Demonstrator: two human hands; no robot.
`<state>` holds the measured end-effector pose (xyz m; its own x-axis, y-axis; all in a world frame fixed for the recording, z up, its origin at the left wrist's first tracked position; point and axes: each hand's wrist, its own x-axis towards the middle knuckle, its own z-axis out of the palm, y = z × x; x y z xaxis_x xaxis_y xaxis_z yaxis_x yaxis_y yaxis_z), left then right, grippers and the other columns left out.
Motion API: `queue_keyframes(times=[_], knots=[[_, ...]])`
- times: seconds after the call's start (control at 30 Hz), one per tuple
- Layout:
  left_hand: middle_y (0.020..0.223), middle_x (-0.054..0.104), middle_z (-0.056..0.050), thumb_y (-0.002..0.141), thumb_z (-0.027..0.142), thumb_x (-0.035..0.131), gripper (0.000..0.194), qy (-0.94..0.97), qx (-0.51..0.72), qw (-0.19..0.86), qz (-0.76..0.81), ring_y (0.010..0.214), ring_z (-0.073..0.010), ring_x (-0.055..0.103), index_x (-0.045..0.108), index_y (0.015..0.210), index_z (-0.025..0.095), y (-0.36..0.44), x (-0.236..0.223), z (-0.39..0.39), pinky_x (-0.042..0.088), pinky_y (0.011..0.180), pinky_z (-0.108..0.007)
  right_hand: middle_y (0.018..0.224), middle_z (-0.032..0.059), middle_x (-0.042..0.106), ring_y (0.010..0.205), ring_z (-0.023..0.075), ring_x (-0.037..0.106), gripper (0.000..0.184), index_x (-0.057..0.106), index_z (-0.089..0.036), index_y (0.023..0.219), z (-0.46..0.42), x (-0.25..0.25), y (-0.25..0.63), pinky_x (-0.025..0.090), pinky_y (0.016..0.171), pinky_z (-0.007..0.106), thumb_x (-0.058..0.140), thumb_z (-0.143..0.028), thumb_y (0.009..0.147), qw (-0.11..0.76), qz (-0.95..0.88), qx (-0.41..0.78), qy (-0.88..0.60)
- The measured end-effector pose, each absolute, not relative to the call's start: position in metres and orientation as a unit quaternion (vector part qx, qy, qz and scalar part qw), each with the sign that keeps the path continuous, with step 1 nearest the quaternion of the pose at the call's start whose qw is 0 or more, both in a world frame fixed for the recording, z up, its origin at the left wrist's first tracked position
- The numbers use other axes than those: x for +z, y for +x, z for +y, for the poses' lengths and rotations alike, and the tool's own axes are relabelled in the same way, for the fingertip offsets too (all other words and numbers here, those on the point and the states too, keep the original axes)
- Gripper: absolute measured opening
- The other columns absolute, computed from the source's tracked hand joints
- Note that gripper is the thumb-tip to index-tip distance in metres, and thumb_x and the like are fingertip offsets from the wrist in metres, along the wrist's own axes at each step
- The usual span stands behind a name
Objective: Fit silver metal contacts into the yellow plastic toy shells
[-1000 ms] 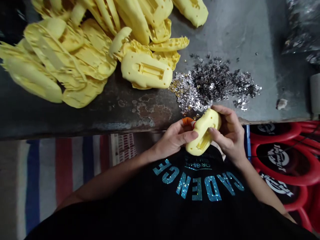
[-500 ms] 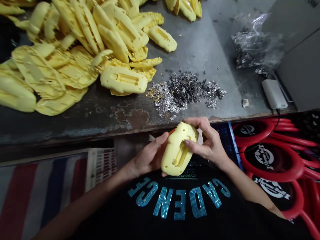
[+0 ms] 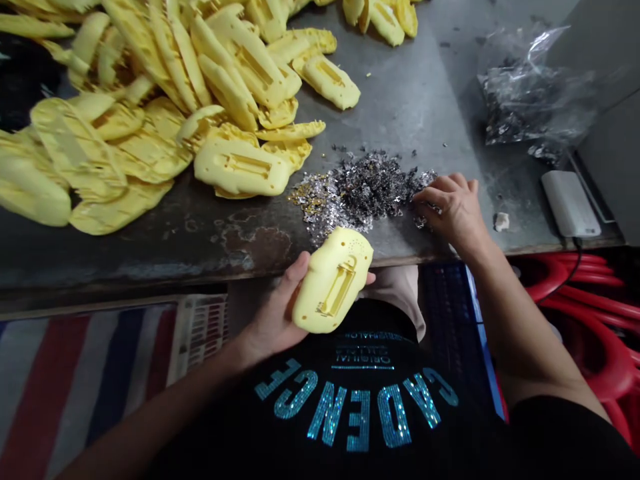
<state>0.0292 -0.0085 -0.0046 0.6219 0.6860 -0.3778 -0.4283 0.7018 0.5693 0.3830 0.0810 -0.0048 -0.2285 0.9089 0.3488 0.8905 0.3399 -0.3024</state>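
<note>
Now, your left hand (image 3: pixel 277 312) grips a yellow plastic shell (image 3: pixel 331 283) at mid-view, your right hand (image 3: pixel 453 207) at two o'clock from it, at the edge of small metal clips (image 3: pixel 373 183), whether pinching any unclear, more yellow shells (image 3: pixel 155 143) toward ten o'clock.

Shell (image 3: pixel 333 283): smooth, matt plastic
Small parts (image 3: pixel 373 183): shiny metal
Surface (image 3: pixel 420 93): scuffed, metallic-looking
Bag (image 3: pixel 537 93): glossy plastic
Shirt (image 3: pixel 370 375): matt cloth

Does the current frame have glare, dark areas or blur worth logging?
Head view: glints on the plastic bag and metal pieces; head view: dim space beneath the table; head view: yellow shell in the left hand sharp enough to show its slot.
</note>
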Motion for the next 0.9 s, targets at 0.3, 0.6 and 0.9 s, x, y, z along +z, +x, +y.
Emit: queue_keyframes(times=[0.3,0.6,0.9], knots=[[0.145,0.083,-0.025,0.101,0.080,0.074,0.084,0.209,0.306,0.888,0.272,0.105,-0.0329,0.089,0.074,0.155,0.016,0.026,-0.002,0.003,0.074,0.075,-0.035,0.103,0.0077,0.076,0.110,0.0353,0.063,0.008,0.086,-0.032,0.099,0.090,-0.008,0.385,0.048,0.103,0.060,0.078,-0.030,0.100,0.192,-0.811,0.016,-0.552],[0.134,0.088,-0.016,0.099,0.080,0.077,0.075,0.180,0.289,0.905,0.254,0.102,-0.0325,0.089,0.081,0.141,0.018,0.024,0.005,0.000,0.071,0.071,-0.033,0.101,0.0036,0.083,0.097,0.0340,0.074,0.002,0.082,-0.034,0.104,0.048,0.046,0.335,0.055,0.098,0.060,0.083,-0.036,0.102,0.295,-0.803,0.121,-0.504],[0.137,0.086,-0.016,0.097,0.082,0.078,0.090,0.213,0.287,0.913,0.197,0.117,-0.0372,0.088,0.068,0.162,0.020,0.024,0.010,-0.007,0.070,0.068,-0.030,0.100,-0.0020,0.085,0.089,0.0268,0.080,0.010,0.079,-0.034,0.105,0.014,0.060,0.275,0.061,0.084,0.050,0.085,-0.027,0.100,0.358,-0.783,0.346,-0.373]])
